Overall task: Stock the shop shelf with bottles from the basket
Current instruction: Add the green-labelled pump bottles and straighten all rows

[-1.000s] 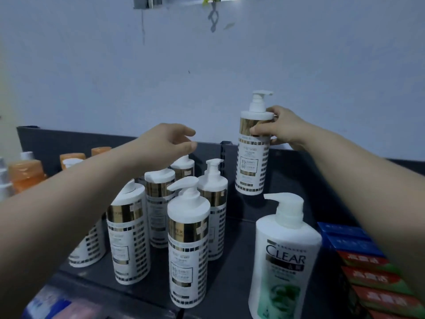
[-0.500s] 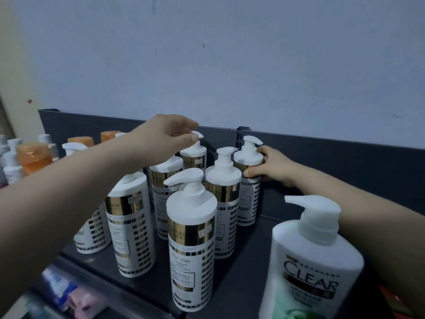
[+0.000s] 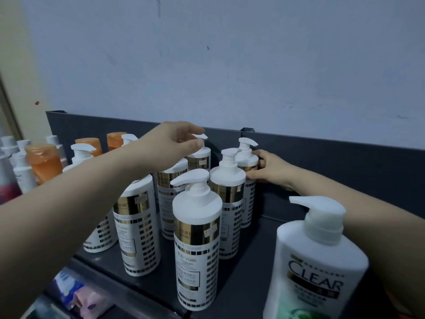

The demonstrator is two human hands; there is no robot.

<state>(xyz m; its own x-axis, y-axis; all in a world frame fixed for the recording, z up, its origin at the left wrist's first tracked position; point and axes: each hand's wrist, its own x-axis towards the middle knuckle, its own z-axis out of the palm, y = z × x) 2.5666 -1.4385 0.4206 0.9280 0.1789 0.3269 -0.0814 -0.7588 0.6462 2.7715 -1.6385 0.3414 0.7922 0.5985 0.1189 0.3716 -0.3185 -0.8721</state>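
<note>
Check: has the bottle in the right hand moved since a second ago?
Yes. The bottle in the right hand came down from above the shelf's back panel onto the shelf.

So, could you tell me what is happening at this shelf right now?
A person is stocking a dark grey metal shelf with white pump bottles banded in gold. The right hand grips the rearmost right bottle, standing upright against the back panel. The left hand pinches the pump head of another back-row bottle. A large white CLEAR shampoo bottle stands in front at the right, and orange bottles sit to the left.
</note>
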